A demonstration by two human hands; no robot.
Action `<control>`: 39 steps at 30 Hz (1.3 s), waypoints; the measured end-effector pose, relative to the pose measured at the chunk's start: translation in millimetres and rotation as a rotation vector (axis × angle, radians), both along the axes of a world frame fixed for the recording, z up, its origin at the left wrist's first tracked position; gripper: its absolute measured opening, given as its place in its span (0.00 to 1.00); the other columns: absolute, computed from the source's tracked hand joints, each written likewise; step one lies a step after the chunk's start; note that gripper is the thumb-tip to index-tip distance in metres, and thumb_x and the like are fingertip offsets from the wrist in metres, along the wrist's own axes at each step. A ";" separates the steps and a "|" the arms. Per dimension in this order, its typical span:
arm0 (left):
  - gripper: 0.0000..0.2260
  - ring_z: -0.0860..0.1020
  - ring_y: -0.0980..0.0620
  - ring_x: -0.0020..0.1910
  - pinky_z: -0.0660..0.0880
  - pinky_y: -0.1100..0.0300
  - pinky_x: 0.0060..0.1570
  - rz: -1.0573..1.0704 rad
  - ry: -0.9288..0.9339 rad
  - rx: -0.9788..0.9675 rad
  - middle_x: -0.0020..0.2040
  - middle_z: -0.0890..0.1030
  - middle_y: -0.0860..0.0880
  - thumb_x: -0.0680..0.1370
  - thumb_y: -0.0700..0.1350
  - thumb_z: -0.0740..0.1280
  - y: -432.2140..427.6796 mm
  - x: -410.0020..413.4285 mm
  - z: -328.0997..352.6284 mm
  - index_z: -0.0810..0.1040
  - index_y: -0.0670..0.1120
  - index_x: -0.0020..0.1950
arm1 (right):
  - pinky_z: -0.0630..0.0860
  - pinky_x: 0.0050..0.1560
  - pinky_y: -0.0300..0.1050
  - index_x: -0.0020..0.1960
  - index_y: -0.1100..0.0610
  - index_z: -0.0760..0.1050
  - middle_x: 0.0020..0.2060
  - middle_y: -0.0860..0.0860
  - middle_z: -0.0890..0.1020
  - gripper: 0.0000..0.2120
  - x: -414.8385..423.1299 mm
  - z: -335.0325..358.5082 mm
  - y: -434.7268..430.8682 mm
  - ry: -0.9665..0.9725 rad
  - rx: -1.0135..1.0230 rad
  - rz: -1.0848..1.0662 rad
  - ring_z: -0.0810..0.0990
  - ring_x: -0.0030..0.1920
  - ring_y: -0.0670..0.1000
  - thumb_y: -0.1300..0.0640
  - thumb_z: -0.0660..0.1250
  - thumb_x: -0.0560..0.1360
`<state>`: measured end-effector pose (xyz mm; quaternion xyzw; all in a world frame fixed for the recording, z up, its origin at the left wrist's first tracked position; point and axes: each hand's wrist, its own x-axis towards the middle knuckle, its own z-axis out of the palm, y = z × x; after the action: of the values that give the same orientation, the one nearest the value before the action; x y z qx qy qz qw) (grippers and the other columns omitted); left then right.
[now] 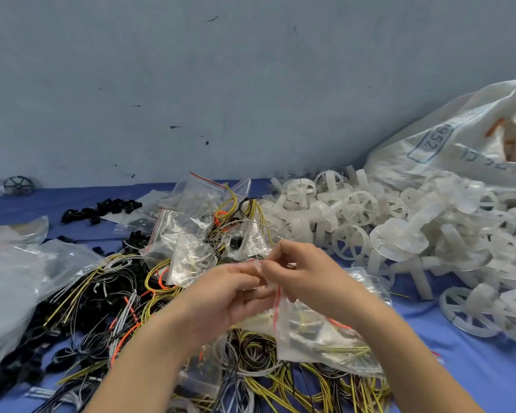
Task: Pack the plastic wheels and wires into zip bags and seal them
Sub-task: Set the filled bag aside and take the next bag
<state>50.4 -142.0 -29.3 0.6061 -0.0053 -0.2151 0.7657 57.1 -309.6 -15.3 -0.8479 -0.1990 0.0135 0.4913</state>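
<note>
A clear zip bag [319, 332] with a red zip strip hangs in front of me, with yellow wires and a pale part inside. My left hand [221, 296] pinches the bag's top edge from the left. My right hand [298, 272] pinches the same edge just beside it, fingertips almost touching. Below both hands lies a tangle of yellow, black, orange and grey wires [113, 311]. White plastic wheels [361, 210] are heaped to the right. Several filled zip bags [191, 222] lie in a pile behind my hands.
A large white woven sack [447, 144] lies at the far right, spilling wheels. Crumpled clear plastic [15, 278] covers the left side. Small black parts [102, 208] and a dark wheel [18, 184] sit at the back left on the blue cloth [474, 371], below a grey wall.
</note>
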 end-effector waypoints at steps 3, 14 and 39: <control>0.13 0.85 0.44 0.46 0.81 0.60 0.39 0.135 -0.094 0.143 0.49 0.85 0.38 0.82 0.32 0.54 26.0 3.4 23.2 0.78 0.37 0.57 | 0.71 0.29 0.39 0.42 0.51 0.77 0.31 0.46 0.79 0.08 15.6 0.8 -5.4 0.046 -0.069 -0.035 0.77 0.28 0.44 0.49 0.67 0.77; 0.10 0.81 0.50 0.37 0.79 0.52 0.40 0.284 -0.486 1.057 0.37 0.83 0.51 0.82 0.51 0.58 39.6 22.1 -6.6 0.77 0.57 0.58 | 0.73 0.35 0.43 0.45 0.51 0.76 0.41 0.52 0.82 0.10 18.2 -17.0 -7.7 0.179 -0.205 0.065 0.75 0.31 0.45 0.46 0.65 0.78; 0.09 0.76 0.69 0.36 0.67 0.72 0.30 0.114 -0.596 1.080 0.38 0.78 0.62 0.79 0.60 0.60 30.1 18.9 -5.2 0.76 0.62 0.54 | 0.67 0.63 0.54 0.67 0.50 0.70 0.64 0.54 0.70 0.17 32.6 -29.3 -73.7 -0.150 -0.756 -0.817 0.68 0.64 0.57 0.47 0.61 0.80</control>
<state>69.3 -111.8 -34.5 0.9414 -0.0769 0.0323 0.3269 89.7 -383.3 -44.7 -0.9718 0.1299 -0.1678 0.1030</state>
